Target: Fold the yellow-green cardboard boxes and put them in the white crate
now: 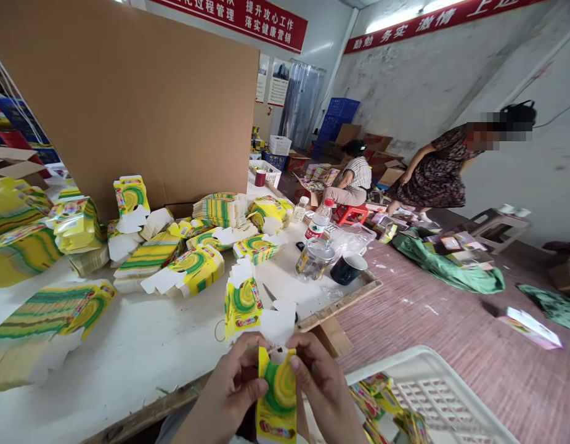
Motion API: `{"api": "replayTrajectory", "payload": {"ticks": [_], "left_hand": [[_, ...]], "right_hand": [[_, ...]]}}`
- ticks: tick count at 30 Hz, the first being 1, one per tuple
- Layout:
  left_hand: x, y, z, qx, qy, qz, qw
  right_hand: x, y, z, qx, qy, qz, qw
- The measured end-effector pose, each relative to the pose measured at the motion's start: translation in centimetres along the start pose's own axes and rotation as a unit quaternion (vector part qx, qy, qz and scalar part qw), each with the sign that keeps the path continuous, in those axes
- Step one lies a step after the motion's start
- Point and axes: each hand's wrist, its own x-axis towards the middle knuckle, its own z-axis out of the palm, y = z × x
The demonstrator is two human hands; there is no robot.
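Pinched between two bare hands at six o'clock, a yellow-and-green carton stands with its white flap end pointing away from the camera. The left hand grips its left side, thumb against the edge and fingertips at the top flap; the right hand closes on the upper right corner, thumb and forefinger pressed there.

At five o'clock sits a white basket with more yellow packaging inside. Just beyond the left hand, toward seven, a yellow bundle with white flaps rests on the white table, a pointed blade near it. A long stack of flat cartons lies at eight.

Farther along the table, a lidded clear jar stands toward five, beside a dark mug at four; a red-capped bottle is at three. A big cardboard sheet rises toward ten and eleven.

Past the table, at two o'clock, one person sits on a red stool and another bends forward. Farthest back, toward twelve, hangs a red banner
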Motion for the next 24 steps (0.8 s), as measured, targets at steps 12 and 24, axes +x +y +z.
{"api": "replayTrajectory", "payload": {"ticks": [12,24], "left_hand": [[0.3,-0.8,0.6,-0.013,-0.036,0.01,0.999],[0.3,-0.4,-0.1,0.144,-0.032,-0.001,0.989]], "right_hand": [[0.5,-0.3,-0.8,-0.047,0.073,-0.132,0.987],[0.2,0.8,-0.2,-0.129,0.001,0.034,0.991]]}}
